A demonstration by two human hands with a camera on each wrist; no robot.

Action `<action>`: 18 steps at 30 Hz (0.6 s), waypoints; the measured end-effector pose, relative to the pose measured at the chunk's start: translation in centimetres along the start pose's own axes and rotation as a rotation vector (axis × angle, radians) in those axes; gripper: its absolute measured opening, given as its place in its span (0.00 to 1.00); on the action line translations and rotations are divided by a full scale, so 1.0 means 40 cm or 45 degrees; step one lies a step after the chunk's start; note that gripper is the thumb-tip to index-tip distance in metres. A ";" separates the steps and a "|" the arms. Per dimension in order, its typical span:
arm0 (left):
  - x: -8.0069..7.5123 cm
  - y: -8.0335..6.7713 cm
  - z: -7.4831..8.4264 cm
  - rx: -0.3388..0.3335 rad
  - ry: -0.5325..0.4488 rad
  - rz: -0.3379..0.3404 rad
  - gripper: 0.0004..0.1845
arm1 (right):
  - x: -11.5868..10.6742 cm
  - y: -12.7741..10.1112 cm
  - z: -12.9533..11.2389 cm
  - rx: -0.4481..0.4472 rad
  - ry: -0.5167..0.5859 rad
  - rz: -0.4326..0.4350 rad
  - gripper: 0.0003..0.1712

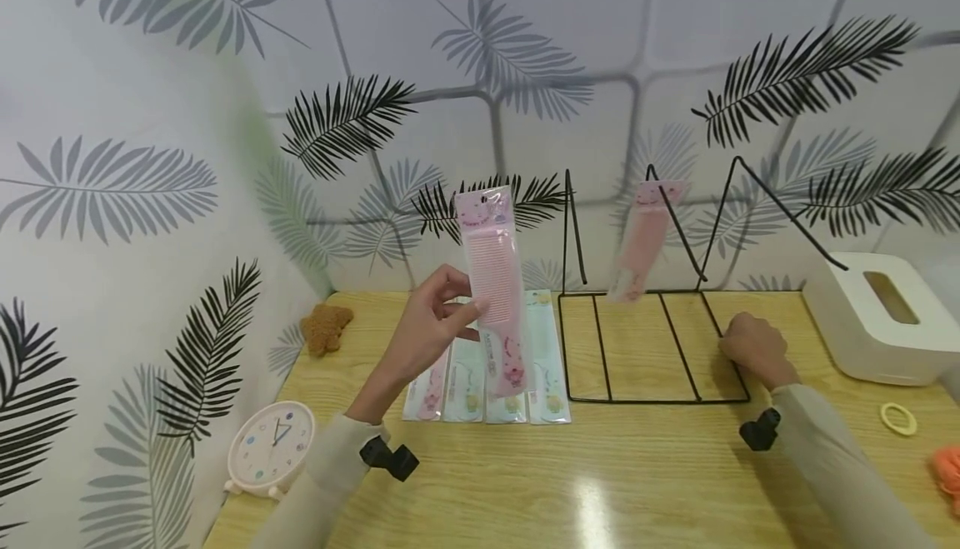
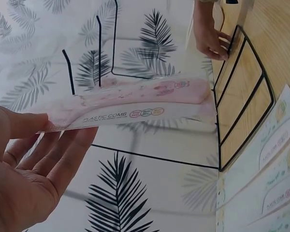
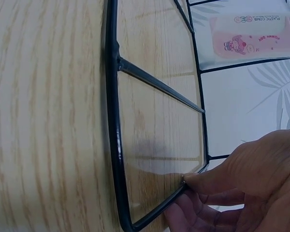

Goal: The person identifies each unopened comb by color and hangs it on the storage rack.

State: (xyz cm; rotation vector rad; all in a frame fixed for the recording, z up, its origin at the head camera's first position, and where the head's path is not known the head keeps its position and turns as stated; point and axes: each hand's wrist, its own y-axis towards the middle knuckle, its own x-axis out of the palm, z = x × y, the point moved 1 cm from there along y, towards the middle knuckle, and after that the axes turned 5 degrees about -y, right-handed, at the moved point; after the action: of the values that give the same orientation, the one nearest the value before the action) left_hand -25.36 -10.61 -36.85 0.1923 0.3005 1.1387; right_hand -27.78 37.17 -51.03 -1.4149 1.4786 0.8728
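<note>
My left hand [image 1: 437, 320] pinches a packaged pink plastic comb [image 1: 497, 282] by its edge, thumb in front, and holds it up off the table. In the left wrist view the comb's wrapper [image 2: 135, 104] reads "PLASTIC COMB". My right hand [image 1: 753, 347] grips the right side of a black wire rack [image 1: 652, 401]; the right wrist view shows the thumb and fingers [image 3: 217, 176] around that bar. Another packaged pink comb [image 1: 643, 241] hangs on the rack's middle prong. Several packaged combs [image 1: 465, 382] lie side by side on the table left of the rack, partly hidden behind the held one.
A white tissue box [image 1: 885, 316] stands at the right, near a yellow ring [image 1: 898, 419] and an orange fluffy thing [image 1: 948, 474]. At the left are a pink clock [image 1: 272, 449] and a small brown plush [image 1: 326, 328]. A leaf-patterned wall [image 1: 525, 32] closes the back.
</note>
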 end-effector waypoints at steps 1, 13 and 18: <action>0.012 -0.001 0.003 0.007 -0.014 -0.015 0.09 | -0.001 0.000 0.000 0.003 0.003 -0.001 0.19; 0.126 -0.014 0.018 0.058 -0.037 -0.146 0.05 | -0.004 -0.004 -0.005 0.033 -0.007 -0.018 0.21; 0.174 -0.020 0.013 0.054 -0.057 -0.224 0.04 | -0.002 0.001 -0.005 0.037 -0.003 -0.032 0.21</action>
State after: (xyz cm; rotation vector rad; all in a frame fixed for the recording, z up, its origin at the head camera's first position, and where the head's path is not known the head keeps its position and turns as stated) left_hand -21.80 -4.59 -37.55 0.2240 0.2962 0.9536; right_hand -27.84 37.02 -50.89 -1.4077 1.4631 0.8345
